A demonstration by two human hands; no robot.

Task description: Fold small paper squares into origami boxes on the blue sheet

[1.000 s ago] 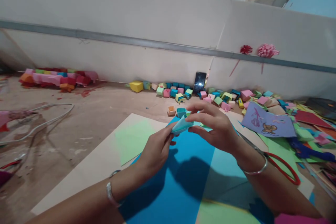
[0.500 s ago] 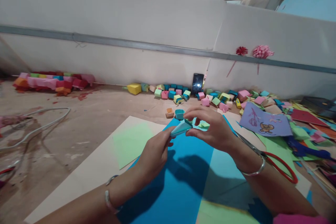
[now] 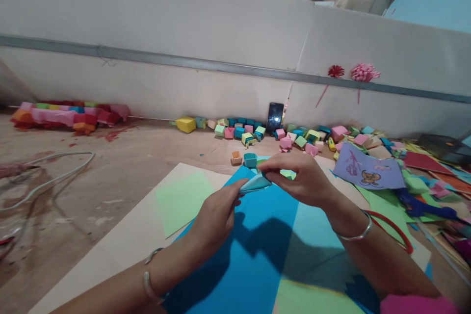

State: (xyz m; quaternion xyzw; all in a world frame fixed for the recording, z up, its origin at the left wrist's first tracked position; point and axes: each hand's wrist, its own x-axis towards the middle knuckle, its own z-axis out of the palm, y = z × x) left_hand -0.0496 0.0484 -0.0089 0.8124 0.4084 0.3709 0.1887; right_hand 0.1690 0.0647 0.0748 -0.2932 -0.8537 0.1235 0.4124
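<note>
A small folded piece of light blue paper (image 3: 254,184) is held up between both hands, over a blue sheet (image 3: 257,235). My left hand (image 3: 215,211) pinches its near left end between thumb and fingers. At its right end, the thumb and fingertips of my right hand (image 3: 300,176) close on the paper's edge and hide that corner. Just beyond the hands stand a small teal paper box (image 3: 250,159) and an orange one (image 3: 236,158). A light green square of paper (image 3: 182,201) lies left of my left hand.
Many small coloured paper boxes (image 3: 239,132) line the wall, with a phone (image 3: 275,117) propped among them. Red-handled scissors (image 3: 393,228) lie partly under my right forearm. A purple drawn-on paper (image 3: 369,169) sits at right, a white cable (image 3: 73,159) at left.
My right hand's fingers have come together on the right end of the folded paper, where they were spread around it before. My left hand keeps its hold.
</note>
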